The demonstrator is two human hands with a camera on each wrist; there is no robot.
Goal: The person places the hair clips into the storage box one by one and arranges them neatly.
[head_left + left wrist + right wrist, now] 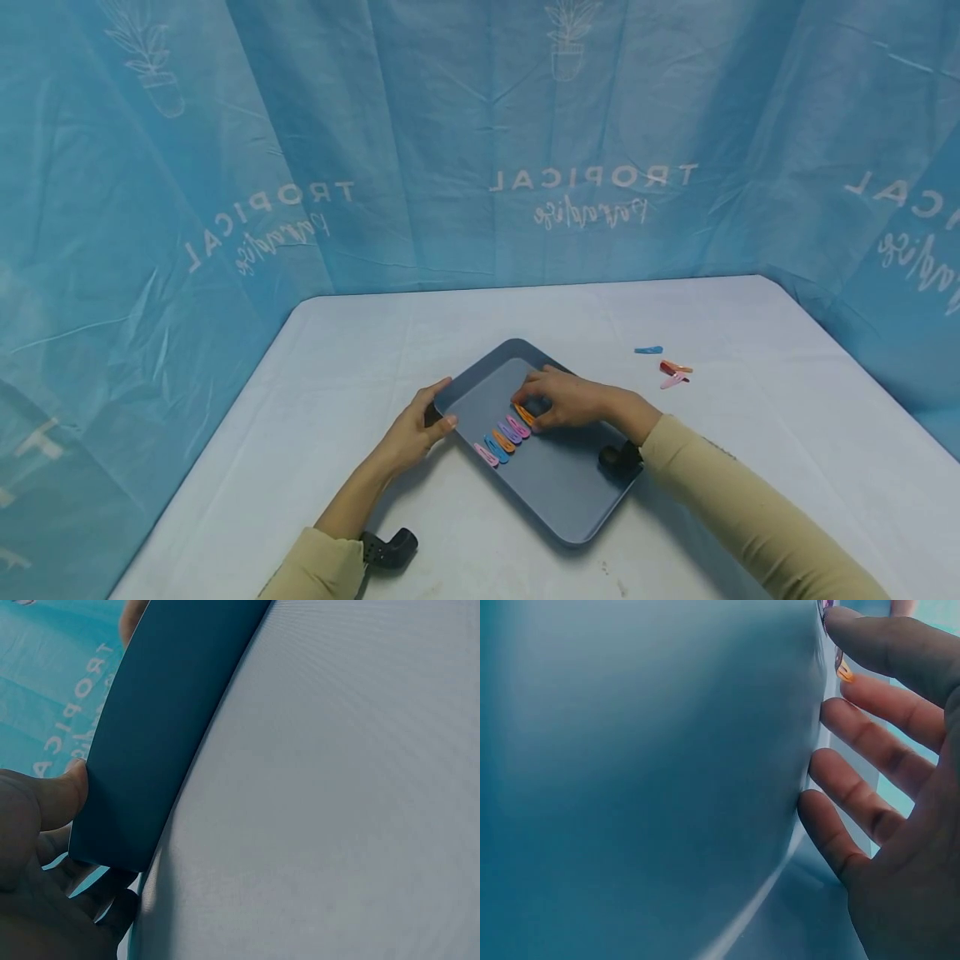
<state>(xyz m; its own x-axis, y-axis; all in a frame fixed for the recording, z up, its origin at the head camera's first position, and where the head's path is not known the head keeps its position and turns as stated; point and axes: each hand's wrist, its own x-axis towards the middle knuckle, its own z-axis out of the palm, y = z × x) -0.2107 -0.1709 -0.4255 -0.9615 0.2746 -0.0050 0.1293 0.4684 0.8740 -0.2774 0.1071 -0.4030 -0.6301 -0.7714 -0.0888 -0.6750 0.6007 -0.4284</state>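
Observation:
A grey-blue rectangular tray (570,492) lies at an angle on the table in the head view. My left hand (412,429) grips its left corner, thumb at the rim and fingers around the outside; the left wrist view shows this hand (45,840) at the tray's wall (165,727). Inside the tray, my right hand (566,398) pinches an orange snap hair clip (524,414) between thumb and index finger, close over the tray floor. Beside it runs a slanted row of clips: pink (486,454), blue (496,448), orange (503,441), purple (510,432) and magenta (517,426).
On the white table (360,358), right of the tray, lie a blue clip (648,350) and a small pile with an orange clip (678,367), a red clip (666,368) and a pink clip (673,381). A blue printed curtain (420,150) surrounds the table's back and sides.

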